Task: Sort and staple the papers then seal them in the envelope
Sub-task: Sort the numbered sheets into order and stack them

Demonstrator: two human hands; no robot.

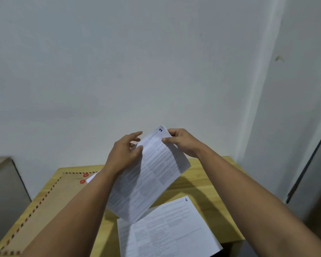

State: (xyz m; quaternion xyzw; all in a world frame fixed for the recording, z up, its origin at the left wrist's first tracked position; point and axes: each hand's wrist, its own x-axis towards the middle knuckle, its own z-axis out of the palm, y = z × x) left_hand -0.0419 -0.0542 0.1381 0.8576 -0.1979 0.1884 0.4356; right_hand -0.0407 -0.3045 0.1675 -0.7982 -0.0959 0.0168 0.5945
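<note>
Wooden table (208,175), envelope (50,197) lying at left, sheet marked 6 (167,227) flat near the front. Stack (148,175) up in the air, page 2 on top: left grip (125,153) and right grip (182,141) both pinching its top edge.

One head-worn camera looks forward and down from close above the table (208,175). The wall (156,62) fills twelve o'clock. Both forearms enter from six.
</note>
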